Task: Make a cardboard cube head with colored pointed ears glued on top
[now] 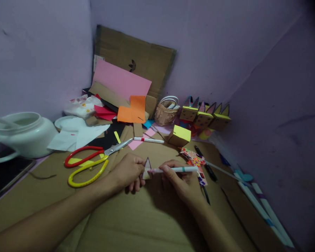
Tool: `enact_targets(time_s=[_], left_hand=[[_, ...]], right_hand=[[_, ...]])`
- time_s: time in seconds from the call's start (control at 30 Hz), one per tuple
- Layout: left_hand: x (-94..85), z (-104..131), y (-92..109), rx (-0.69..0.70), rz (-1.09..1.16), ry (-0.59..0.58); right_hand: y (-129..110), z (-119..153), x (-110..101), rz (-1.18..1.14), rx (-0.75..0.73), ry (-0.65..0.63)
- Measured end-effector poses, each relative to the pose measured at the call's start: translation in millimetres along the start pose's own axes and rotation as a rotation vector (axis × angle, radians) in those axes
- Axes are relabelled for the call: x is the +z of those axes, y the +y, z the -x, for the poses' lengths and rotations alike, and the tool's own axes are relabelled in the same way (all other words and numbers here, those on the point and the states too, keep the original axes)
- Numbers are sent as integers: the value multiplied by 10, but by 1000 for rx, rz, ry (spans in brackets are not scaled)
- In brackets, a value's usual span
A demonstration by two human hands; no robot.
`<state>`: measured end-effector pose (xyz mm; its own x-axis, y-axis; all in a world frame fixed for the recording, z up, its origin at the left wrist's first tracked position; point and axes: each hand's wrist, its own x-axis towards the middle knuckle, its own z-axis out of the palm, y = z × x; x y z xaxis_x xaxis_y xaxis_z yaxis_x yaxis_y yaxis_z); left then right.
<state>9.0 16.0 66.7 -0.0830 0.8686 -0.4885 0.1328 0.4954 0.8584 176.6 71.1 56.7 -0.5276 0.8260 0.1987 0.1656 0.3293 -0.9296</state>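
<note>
Between finger and thumb, my left hand (pixel 132 173) grips a small paper triangle (pixel 147 168) that is pale with a dark outline. My right hand (pixel 182 180) is closed around a white marker (pixel 180 169) with a teal band. The marker's pinkish tip meets the triangle's face, or comes very near it. Left of my left hand lie scissors (pixel 102 155) with one red and one yellow handle. Another white marker (pixel 148 140) with a red band rests beyond both hands. A yellow-topped cardboard box (pixel 180 135) stands behind my right hand.
A white pot (pixel 25 134) and a phone (pixel 9 178) are on the left. Coloured paper and a cardboard sheet (pixel 136 52) lean at the back wall. Yellow box figures with pointed ears (pixel 206 118) line the back right. Several markers (pixel 262 203) lie along the right wall.
</note>
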Motion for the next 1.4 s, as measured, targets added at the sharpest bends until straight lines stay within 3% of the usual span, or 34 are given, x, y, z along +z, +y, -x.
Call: enact_targets(time_s=[0.1, 0.3, 0.5, 0.67, 0.83, 1.03, 1.3, 1.4], left_hand=[[0, -3, 2, 2, -7, -9], [8, 8, 15, -3, -10, 4], [6, 1, 10, -8, -13, 4], [4, -7, 4, -10, -14, 7], [7, 10, 23, -11, -20, 6], [12, 9, 23, -28, -25, 6], [14, 7, 40, -17, -18, 16], [11, 2, 29, -16, -17, 17]], right_hand=[[5, 16, 2, -65, 59, -51], [6, 9, 12, -68, 34, 39], [35, 19, 8, -59, 45, -64], [17, 10, 3, -77, 47, 18], [41, 17, 1, -61, 61, -65], [34, 12, 16, -94, 24, 15], [-7, 21, 30, -40, 40, -101], [-12, 26, 20, -64, 46, -67]])
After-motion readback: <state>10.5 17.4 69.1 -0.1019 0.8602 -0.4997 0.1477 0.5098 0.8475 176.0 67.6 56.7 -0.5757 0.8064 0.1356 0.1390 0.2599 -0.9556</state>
